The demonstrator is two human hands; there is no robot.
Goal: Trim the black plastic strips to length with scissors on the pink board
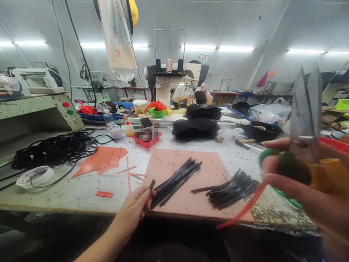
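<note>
My left hand (pixel 139 202) is closed at the front edge of a pinkish board (pixel 188 156), its thumb and fingers pinching a short dark strip (pixel 152 185). Beside its fingertips lies a bundle of long black strips (pixel 177 182). A second pile of black strips (pixel 231 191), shorter and fanned out, rests on the right of the board. Raised at the right, my right hand (pixel 308 203) grips scissors (pixel 304 142), blurred, their blades upward and slightly apart. A red strip (pixel 245 207) hangs by that hand; I cannot tell where it is attached.
Coiled black cord (pixel 54 149), a tape roll (pixel 35 177) and orange sheets (pixel 100 160) lie at left. Behind the board are a red basket (pixel 147 142) and stacked black pieces (pixel 195 129). Beyond, a person (pixel 207 96) sits by a sewing machine (pixel 163 85).
</note>
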